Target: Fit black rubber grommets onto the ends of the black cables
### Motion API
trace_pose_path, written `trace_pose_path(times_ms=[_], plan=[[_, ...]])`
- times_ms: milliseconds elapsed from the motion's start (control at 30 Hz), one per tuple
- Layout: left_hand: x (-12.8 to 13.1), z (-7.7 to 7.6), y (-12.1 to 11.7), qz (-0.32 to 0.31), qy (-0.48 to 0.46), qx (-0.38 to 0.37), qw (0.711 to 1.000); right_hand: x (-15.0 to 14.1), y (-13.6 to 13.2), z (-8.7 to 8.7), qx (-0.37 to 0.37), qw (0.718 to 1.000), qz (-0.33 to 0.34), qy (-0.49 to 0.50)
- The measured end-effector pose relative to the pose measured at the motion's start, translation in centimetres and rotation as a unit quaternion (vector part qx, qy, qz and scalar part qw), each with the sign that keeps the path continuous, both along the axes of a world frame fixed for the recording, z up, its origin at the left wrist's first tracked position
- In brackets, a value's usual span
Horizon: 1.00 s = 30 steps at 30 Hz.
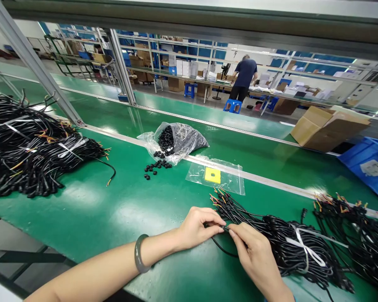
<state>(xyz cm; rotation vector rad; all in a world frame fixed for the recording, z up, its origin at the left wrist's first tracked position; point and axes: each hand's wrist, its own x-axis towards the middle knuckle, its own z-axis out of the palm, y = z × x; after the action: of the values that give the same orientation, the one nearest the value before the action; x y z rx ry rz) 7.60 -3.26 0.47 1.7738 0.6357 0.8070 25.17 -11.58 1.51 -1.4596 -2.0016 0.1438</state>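
My left hand (pixel 200 226) and my right hand (pixel 250 243) meet low in the view, pinching a thin black cable (pixel 224 250) between their fingertips. Part of the cable loops down below the fingers; its end is hidden in the grip. Right beside my right hand lies a tied bundle of black cables (pixel 280 233) with bared coloured wire ends pointing left. Beyond my hands, a clear zip bag (pixel 231 179) lies flat with a yellow square piece (pixel 212 175) that has a hole. Small black caps (pixel 166 138) spill from an open plastic bag (pixel 189 140).
A large heap of black cables (pixel 28 155) covers the left of the green bench (pixel 119 218). More cables (pixel 359 239) lie at the right. A cardboard box (pixel 324 130) and a blue crate (pixel 371 167) stand behind them. Metal posts (pixel 122 69) rise from the bench; a person (pixel 245 77) stands far back.
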Motion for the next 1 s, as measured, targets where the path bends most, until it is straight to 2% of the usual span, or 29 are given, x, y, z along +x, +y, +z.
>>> trace_pose_path(times_ms=[100,300,467,667,800,867,1000], plan=[[-0.1,0.1,-0.1,-0.016,-0.001,0.037,0.999,-0.2,0.0,-0.2,-0.008,1.000,0.002,-0.007],[-0.2,-0.6,-0.1,-0.037,-0.005,0.060,0.997,-0.4,0.0,-0.3,0.002,1.000,0.011,0.005],[-0.3,-0.6,-0.4,-0.054,0.009,0.082,0.995,-0.6,0.1,-0.3,0.008,1.000,0.014,0.017],[0.2,-1.0,-0.8,-0.034,-0.004,0.082,0.996,-0.7,0.1,-0.6,0.014,1.000,0.012,0.018],[0.7,-1.7,-0.7,-0.007,-0.060,0.128,0.990,-0.7,0.1,-0.7,0.006,1.000,0.004,0.010],[1.0,-1.6,-0.6,0.008,-0.062,0.110,0.992,-0.6,0.1,-0.6,-0.011,1.000,-0.001,0.005],[1.2,-0.8,-0.3,0.037,-0.049,-0.015,0.998,0.2,0.1,-0.1,-0.040,0.999,-0.017,-0.003]])
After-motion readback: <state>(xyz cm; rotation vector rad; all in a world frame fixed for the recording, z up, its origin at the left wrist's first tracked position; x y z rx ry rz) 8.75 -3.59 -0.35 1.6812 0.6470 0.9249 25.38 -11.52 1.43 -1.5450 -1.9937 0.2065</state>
